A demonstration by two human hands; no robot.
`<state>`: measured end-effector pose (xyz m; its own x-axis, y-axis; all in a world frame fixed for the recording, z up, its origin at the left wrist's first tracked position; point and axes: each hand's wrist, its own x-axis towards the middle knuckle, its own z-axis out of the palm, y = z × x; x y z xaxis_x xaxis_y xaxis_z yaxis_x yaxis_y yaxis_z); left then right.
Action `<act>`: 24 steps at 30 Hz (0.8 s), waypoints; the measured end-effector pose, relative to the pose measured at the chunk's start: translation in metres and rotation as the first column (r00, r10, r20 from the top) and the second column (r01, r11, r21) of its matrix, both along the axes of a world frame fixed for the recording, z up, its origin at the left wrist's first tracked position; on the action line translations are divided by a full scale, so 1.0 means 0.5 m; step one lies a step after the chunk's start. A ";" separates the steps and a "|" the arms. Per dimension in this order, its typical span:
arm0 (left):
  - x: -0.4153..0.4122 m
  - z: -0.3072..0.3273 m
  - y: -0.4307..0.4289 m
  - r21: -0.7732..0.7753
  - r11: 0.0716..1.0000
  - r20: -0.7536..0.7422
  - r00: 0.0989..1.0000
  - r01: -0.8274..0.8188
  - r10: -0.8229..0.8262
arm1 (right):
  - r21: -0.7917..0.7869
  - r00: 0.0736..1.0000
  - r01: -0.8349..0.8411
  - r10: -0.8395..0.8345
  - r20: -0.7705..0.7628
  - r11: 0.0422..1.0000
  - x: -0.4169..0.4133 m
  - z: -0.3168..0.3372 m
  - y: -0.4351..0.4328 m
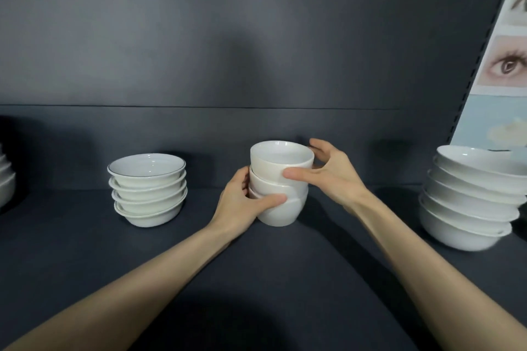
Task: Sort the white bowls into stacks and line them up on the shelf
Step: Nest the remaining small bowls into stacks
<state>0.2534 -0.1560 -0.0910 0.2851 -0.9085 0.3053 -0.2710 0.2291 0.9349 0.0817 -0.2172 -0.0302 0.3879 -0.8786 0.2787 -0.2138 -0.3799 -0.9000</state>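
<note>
A dark grey shelf (85, 251) runs across the view, with a dark back panel (199, 37) of the same colour rising behind it. At the right edge leans a light board printed with pictures of eyes (502, 65).

Near the middle of the shelf, toward the back, is a stack of small deep white bowls (271, 184), and both hands grasp it. The bowls sit unevenly in one another, so the stack looks skewed. The left hand (242, 205) grips the lower bowls from the left side, its thumb laid across their front and its fingers curled round the far side. The right hand (333, 171) holds the top bowl from the right, with the thumb pressed on the front wall just under the rim and the fingers reaching round the back. The stack lies between the two hands, and both forearms stretch in from the bottom corners. Whether the bottom bowl rests on the shelf or is raised slightly cannot be told.

To the left, well apart from the hands, stands a stack of four shallow bowls (148, 191). To the right stands a taller stack of wide bowls (467, 202), leaning to the right. At the far left edge, part of another stack (5, 177) shows.
</note>
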 end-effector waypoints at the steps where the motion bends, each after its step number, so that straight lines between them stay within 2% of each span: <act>1: -0.002 0.000 0.000 -0.007 1.000 -0.009 1.000 0.003 -0.003 | 0.001 1.000 0.004 -0.004 0.002 1.000 -0.002 -0.001 0.002; 7: -0.007 -0.008 0.000 -0.040 0.999 -0.057 0.998 0.013 -0.016 | 0.007 1.000 -0.011 0.011 0.001 1.000 -0.007 -0.002 0.007; 16: -0.005 -0.016 -0.003 -0.049 0.999 -0.074 0.997 0.002 -0.005 | 0.028 0.994 -0.068 0.065 0.088 0.997 -0.014 -0.024 -0.001; 24: -0.006 -0.012 0.002 -0.046 0.999 -0.071 0.997 0.001 -0.004 | 0.003 0.992 -0.078 0.078 0.095 0.997 -0.013 -0.027 -0.008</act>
